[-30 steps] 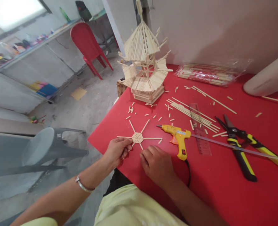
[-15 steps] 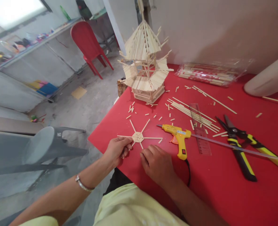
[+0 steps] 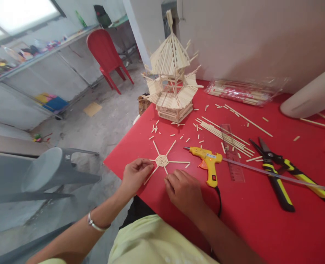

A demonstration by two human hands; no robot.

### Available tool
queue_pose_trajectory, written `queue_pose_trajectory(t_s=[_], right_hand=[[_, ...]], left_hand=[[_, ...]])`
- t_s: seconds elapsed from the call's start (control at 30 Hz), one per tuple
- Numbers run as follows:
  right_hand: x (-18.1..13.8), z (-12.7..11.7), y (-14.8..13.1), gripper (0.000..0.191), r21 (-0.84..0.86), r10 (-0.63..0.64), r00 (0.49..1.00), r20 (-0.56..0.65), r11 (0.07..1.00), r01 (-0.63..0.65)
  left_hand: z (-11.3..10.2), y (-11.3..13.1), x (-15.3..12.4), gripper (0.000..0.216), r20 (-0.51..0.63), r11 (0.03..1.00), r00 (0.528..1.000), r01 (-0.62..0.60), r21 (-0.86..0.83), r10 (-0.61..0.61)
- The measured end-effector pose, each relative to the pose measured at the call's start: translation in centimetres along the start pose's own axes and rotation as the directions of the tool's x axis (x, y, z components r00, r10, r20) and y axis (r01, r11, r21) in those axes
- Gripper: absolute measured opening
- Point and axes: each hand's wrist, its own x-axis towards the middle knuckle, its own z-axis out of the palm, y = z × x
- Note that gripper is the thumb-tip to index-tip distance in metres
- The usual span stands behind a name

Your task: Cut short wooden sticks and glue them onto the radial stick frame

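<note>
A flat star of thin wooden sticks around a small woven hexagon (image 3: 161, 160) lies on the red table (image 3: 261, 227) near its front left corner. My left hand (image 3: 135, 175) rests on the star's left side, fingers curled and pinching its left spoke. My right hand (image 3: 184, 190) lies palm down, fingers bent, its fingertips at the end of the near spoke. A yellow glue gun (image 3: 207, 163) lies just right of my right hand, nozzle pointing left towards the star.
A tall stick pagoda model (image 3: 172, 84) stands at the table's far left. Loose sticks (image 3: 225, 134), a clear ruler (image 3: 232, 154), yellow-handled snips (image 3: 279, 174) and a bag of sticks (image 3: 242, 91) lie to the right. A grey overturned chair (image 3: 52, 172) and a red chair (image 3: 107, 55) are on the floor left.
My left hand has shifted a little up along the star's left spoke. The view has tilted down slightly; my right hand and the glue gun stay put.
</note>
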Motion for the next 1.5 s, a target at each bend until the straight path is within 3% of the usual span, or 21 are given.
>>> queue_pose_trajectory(t_s=[0.1, 0.23, 0.43, 0.57, 0.7, 0.87, 1.0, 1.13, 1.4, 1.5], right_hand=[[0.0, 0.1, 0.0, 0.022, -0.012, -0.005, 1.000, -0.015, 1.000, 0.005], [-0.1, 0.1, 0.0, 0.023, -0.028, -0.021, 0.999, -0.045, 0.999, 0.020], [0.0, 0.6, 0.2, 0.023, -0.037, -0.048, 0.993, -0.104, 0.998, 0.044], [-0.1, 0.8, 0.4, 0.022, -0.030, -0.060, 0.992, -0.111, 0.998, 0.057], [-0.1, 0.8, 0.4, 0.023, -0.042, -0.052, 0.995, -0.082, 0.998, 0.049], [-0.1, 0.6, 0.3, 0.022, -0.033, -0.041, 0.998, -0.051, 0.999, 0.040], [-0.2, 0.5, 0.2, 0.020, -0.014, -0.039, 0.999, -0.014, 0.999, 0.038], [-0.2, 0.5, -0.1, 0.018, 0.001, -0.013, 1.000, -0.005, 1.000, 0.013], [-0.3, -0.6, -0.9, 0.012, 0.013, 0.003, 0.994, -0.108, 1.000, -0.002], [-0.2, -1.3, -1.8, 0.013, -0.027, 0.022, 0.994, -0.108, 0.999, -0.025]], left_hand=[[-0.4, 0.0, 0.2, 0.025, -0.027, 0.977, 0.989, -0.140, 0.159, 0.146], [-0.7, 0.1, 0.4, 0.029, -0.011, 0.939, 0.975, -0.213, 0.272, 0.224], [-1.1, 1.0, 0.3, 0.022, 0.120, 0.773, 0.906, -0.411, 0.484, 0.407], [-1.6, 0.9, 0.6, 0.019, 0.173, 0.692, 0.870, -0.476, 0.542, 0.463], [-1.7, 0.5, 0.6, 0.025, 0.101, 0.685, 0.872, -0.444, 0.578, 0.480], [-1.6, -0.5, 1.0, 0.043, 0.132, 0.661, 0.839, -0.504, 0.556, 0.528], [-1.8, -1.7, 1.7, 0.027, 0.185, 0.666, 0.769, -0.628, 0.402, 0.612], [-1.9, -3.0, 2.2, 0.016, 0.154, 0.686, 0.725, -0.687, 0.242, 0.672], [-2.4, -3.5, 2.4, 0.021, 0.032, 0.771, 0.779, -0.624, 0.128, 0.626], [-2.5, -3.7, 2.4, 0.023, 0.060, 0.795, 0.803, -0.596, 0.116, 0.593]])
